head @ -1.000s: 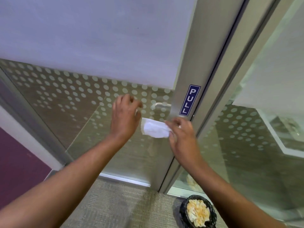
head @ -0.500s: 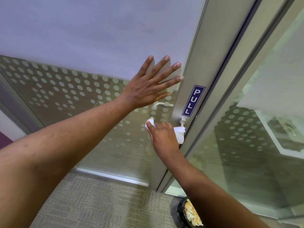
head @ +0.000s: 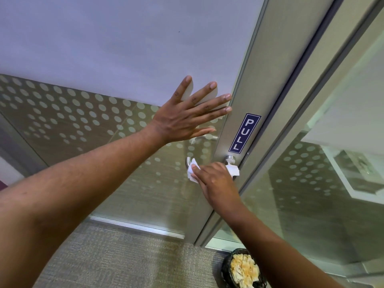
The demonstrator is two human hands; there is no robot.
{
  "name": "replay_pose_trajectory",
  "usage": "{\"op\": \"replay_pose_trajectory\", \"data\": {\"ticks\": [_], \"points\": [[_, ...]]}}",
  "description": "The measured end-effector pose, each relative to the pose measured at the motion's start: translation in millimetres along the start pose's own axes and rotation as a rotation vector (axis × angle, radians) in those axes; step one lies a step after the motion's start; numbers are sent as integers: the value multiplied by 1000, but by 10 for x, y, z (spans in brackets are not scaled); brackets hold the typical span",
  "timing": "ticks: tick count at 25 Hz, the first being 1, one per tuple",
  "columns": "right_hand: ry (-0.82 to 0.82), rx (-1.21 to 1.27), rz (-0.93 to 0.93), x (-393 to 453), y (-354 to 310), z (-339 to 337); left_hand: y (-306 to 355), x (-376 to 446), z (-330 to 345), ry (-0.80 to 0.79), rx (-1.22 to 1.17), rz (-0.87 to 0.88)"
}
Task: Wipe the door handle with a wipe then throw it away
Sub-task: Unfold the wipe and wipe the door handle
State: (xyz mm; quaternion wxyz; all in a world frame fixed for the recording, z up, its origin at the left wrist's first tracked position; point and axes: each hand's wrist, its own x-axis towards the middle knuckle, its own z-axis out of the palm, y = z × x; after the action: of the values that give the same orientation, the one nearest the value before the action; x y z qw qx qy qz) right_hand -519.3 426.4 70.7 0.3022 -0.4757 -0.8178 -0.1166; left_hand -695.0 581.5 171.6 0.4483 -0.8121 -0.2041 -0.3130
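Head view looks down at a glass door [head: 124, 59] with a frosted upper band and a dotted lower band. Most of the door handle [head: 229, 159] is hidden: only its round base on the metal stile and a curved tip at the far left end [head: 187, 162] show, the bar between them covered by the right hand [head: 216, 181] and the white wipe [head: 192, 170]. The wipe lies draped over the lever, one corner showing left of the fingers and another below the base. The right grip is closed over the wipe and the bar; how far the fingers curl underneath cannot be told. A second handle on the far side of the glass [head: 204, 138] is faint and partly behind the left thumb.

Compared with half a second ago, little has changed: the left hand [head: 182, 119] remains flat against the glass with fingers spread, holding nothing, and the right hand stays on the handle with the wipe.

A blue PULL sign [head: 244, 133] sits on the stile just above the handle's base. On the carpet [head: 116, 258] at the bottom edge, a black bin [head: 226, 267] with crumpled paper is partly cut off by the right forearm and the frame.
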Motion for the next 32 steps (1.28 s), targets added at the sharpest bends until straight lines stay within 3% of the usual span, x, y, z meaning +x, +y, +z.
{"op": "replay_pose_trajectory", "data": {"ticks": [4,13,19,23,32], "points": [[5,5,78,173,-195,148,16,-1,33,35,30,5],[52,40,-59,-253,434,-232,10,-16,65,63,74,-14],[22,67,-62,-120,206,-70,4,-53,87,84,102,-10],[19,47,-82,-267,418,-199,25,-60,111,107,97,-32],[37,63,8,-202,205,-62,5,-88,149,108,125,-23]]}}
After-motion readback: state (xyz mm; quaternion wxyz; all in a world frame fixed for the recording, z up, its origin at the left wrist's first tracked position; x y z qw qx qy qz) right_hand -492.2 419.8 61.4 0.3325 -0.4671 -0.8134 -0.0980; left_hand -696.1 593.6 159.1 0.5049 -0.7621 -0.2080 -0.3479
